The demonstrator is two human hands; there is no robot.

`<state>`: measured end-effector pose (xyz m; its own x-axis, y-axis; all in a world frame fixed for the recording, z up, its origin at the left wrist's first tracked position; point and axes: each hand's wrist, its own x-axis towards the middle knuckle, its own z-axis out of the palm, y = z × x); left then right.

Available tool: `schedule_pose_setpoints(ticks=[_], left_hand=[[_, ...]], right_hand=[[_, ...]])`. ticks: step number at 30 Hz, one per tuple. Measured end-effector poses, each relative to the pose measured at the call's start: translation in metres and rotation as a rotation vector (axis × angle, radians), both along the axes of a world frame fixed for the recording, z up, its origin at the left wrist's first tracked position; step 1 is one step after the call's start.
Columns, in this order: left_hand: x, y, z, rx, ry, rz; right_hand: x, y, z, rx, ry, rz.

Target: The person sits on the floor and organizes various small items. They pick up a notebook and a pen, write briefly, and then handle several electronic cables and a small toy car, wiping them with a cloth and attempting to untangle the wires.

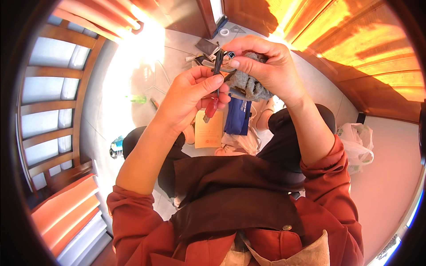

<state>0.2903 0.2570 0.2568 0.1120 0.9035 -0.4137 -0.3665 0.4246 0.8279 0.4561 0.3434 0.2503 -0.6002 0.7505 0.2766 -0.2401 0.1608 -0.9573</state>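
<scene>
My left hand [196,91] pinches a small bundled black cable [218,61] between thumb and fingers. From under those fingers hangs the cable's red USB plug [210,109], its metal end pointing down. Beside the upper part of the bundle, my right hand [263,63] has thumb and forefinger close together at a small dark connector [231,55]; whether it belongs to the same cable cannot be told. Behind the right hand lies a grey fluffy cloth [248,83], partly hidden by it.
On the tiled floor lie a yellowish booklet [209,133], a blue pouch [237,114], a dark flat case [206,46], a white tape roll [224,32] and a green translucent item [137,98]. A plastic bag [356,144] is at right; a slatted wooden frame [53,72] stands at left.
</scene>
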Motion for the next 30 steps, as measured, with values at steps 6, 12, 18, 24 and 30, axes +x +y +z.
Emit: schedule_pose_setpoints(ticks=[6,12,18,24,30], left_hand=[[0.005,0.001,-0.009,0.060,-0.008,0.012],[0.001,0.005,-0.008,0.081,-0.038,0.010],[0.003,0.006,-0.002,0.068,-0.171,0.089],[0.003,0.010,-0.005,0.066,-0.182,-0.015],[0.006,0.011,-0.006,0.105,-0.239,-0.103]], right_hand=[[0.003,0.005,-0.006,-0.090,-0.019,-0.007],[0.006,0.008,-0.006,-0.158,0.015,0.001],[0.008,0.012,-0.004,-0.191,0.072,-0.060],[0.010,0.014,-0.008,-0.203,0.069,-0.120],[0.013,0.014,-0.013,-0.192,0.070,-0.073]])
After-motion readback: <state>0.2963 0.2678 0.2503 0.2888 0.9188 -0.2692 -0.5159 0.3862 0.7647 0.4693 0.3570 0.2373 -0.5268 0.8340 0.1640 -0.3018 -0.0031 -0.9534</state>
